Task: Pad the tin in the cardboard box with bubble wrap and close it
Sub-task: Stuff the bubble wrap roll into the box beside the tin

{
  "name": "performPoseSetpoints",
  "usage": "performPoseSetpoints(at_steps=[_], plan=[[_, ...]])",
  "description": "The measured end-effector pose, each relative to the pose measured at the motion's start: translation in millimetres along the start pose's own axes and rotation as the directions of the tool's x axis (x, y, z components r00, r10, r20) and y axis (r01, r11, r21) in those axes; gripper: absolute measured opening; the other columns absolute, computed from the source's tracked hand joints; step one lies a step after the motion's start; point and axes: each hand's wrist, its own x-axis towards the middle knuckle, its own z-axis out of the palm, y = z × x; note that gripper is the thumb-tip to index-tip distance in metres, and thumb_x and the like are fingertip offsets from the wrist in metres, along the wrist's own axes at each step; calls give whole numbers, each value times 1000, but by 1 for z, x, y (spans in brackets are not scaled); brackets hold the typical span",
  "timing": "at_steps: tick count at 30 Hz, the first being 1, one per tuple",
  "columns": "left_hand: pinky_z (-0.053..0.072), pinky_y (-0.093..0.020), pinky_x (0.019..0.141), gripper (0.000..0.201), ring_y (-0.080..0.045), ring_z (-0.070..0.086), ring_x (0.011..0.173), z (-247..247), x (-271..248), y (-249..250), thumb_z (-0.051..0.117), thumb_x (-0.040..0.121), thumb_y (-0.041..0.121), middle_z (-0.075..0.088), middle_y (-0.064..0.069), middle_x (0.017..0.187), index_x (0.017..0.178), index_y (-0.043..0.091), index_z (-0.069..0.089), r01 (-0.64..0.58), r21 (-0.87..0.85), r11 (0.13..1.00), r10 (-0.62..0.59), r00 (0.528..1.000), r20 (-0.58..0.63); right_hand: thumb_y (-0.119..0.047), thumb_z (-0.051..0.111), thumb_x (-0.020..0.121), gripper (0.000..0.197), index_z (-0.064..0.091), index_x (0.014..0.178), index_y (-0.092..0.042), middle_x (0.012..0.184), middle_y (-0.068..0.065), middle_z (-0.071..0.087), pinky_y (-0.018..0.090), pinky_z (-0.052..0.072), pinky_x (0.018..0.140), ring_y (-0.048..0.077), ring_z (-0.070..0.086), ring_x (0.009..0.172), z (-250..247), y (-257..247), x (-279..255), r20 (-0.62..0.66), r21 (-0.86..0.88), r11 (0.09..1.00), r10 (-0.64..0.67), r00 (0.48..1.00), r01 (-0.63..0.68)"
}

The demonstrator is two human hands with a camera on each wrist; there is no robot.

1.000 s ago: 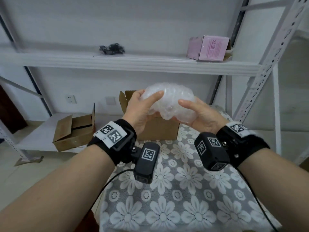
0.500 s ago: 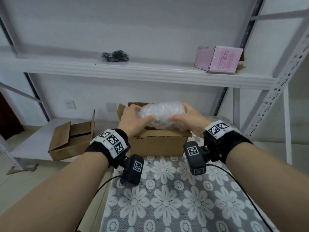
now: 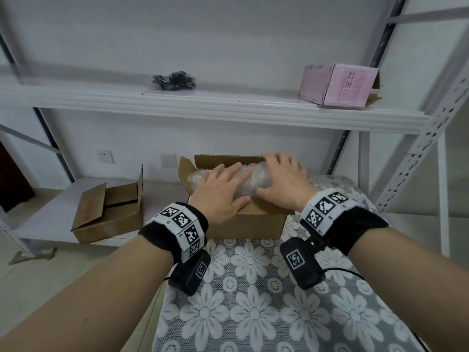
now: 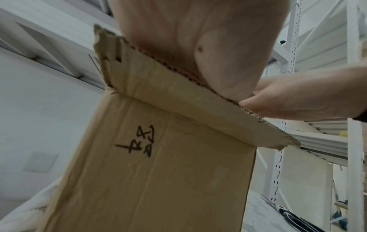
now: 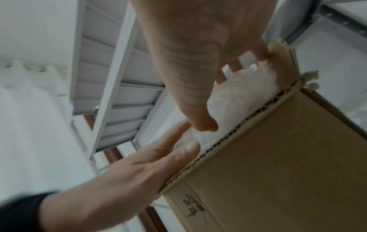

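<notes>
**Bubble wrap being pushed down into the open box**

Both hands flat on the wad. Left hand (image 3: 220,193) lies palm-down on the bubble wrap (image 3: 250,179), fingers (image 3: 234,174) straight and spread, heel over the near rim of the cardboard box (image 3: 247,224). Right hand (image 3: 283,182) does the same on the wad's right part, fingers straight, reaching toward the back wall. Neither hand curls round anything; they press, not grip.

The box stands on the worktop (image 3: 253,301), the one with the flower-pattern cloth, flaps up and open. The wrap sits in the box mouth and bulges above the rim. Tin not visible; presumably under the wrap, can't confirm.

Handling, my read: the wrap is light, soft and springy, so it will likely puff back up once released. Flat palms spread over the top suit it better than a pinch. It's slick plastic, so fingertips may slide. Box walls are thin corrugated card, fairly stiff but the torn flap edges bend easily; for closing, take the flaps near their free edges and fold them over while one hand keeps the wad down.

A second box (image 3: 109,214) sits on the low shelf at left.
</notes>
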Motion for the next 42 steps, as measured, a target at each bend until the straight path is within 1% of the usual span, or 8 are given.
performPoseSetpoints(at_steps=[4, 11, 19, 27, 32, 35, 39, 42], plan=[[4, -50, 117, 67, -23, -3, 148, 0, 6, 0, 27, 95, 59, -4, 8, 161, 151, 37, -2, 18, 68, 998, -26, 993, 118, -40, 51, 92, 54, 38, 141, -23, 148, 2, 35, 41, 22, 113, 21, 29, 137, 7, -7, -19, -120, -118, 974, -207, 971, 193], [-2, -54, 115, 64, -20, -11, 147, 5, 17, -1, 21, 95, 60, -8, 12, 160, 150, 38, -3, 59, 73, 996, -75, 967, 244, -32, 25, 102, 56, 10, 153, -18, 161, 3, 6, 41, 1, 121, 18, 7, 148, 21, -2, -11, 195, 2, 991, -131, 972, 133], [2, -55, 117, 58, -19, -5, 148, 16, 27, -4, 19, 98, 53, 0, 13, 160, 151, 37, 3, 86, 49, 995, -94, 977, 192, -35, 24, 100, 63, 1, 153, -10, 161, 10, -1, 39, 1, 121, 20, 0, 149, 30, -3, 3, 317, -11, 993, -105, 943, 115], [2, -50, 118, 55, -18, 0, 147, 11, 31, -7, 32, 97, 47, 9, 10, 160, 150, 38, 16, 120, -116, 986, -97, 977, 188, -37, 32, 96, 61, 18, 148, -8, 153, 17, 23, 48, 23, 115, 32, 23, 141, 34, -5, 14, 329, 61, 998, -53, 943, 35], [-1, -47, 119, 57, -30, -8, 147, 16, 5, 5, 18, 98, 52, -3, -8, 160, 151, 33, 11, 131, 157, 979, -134, 991, 4, -42, 30, 96, 64, 16, 150, -10, 156, 14, 19, 48, 23, 115, 31, 21, 143, 36, -4, 15, 347, 47, 998, -49, 937, 35], [-1, -49, 119, 59, -40, -8, 145, 16, 1, 7, 14, 97, 57, -9, -14, 159, 151, 36, 3, 200, 116, 973, -211, 973, 94, -41, 29, 97, 62, 16, 150, -11, 157, 13, 16, 48, 24, 115, 30, 20, 143, 37, -3, 12, 333, 46, 998, -64, 941, 52], [0, -51, 118, 60, -44, -6, 144, 14, 10, 5, 16, 96, 57, -13, -11, 159, 150, 39, -2, 227, 80, 971, -238, 952, 194, -46, 23, 98, 65, 11, 152, -13, 160, 12, 8, 47, 5, 120, 31, -4, 148, 43, -1, 8, 297, -15, 997, -62, 953, 70], [1, -52, 118, 59, -44, -7, 143, 12, 15, 5, 20, 96, 56, -14, -7, 159, 149, 42, -2, 253, 45, 966, -257, 935, 245, -49, 20, 97, 67, 9, 153, -14, 160, 15, 7, 49, 1, 120, 34, -11, 146, 47, 1, 9, 287, -27, 998, -45, 957, 55]])
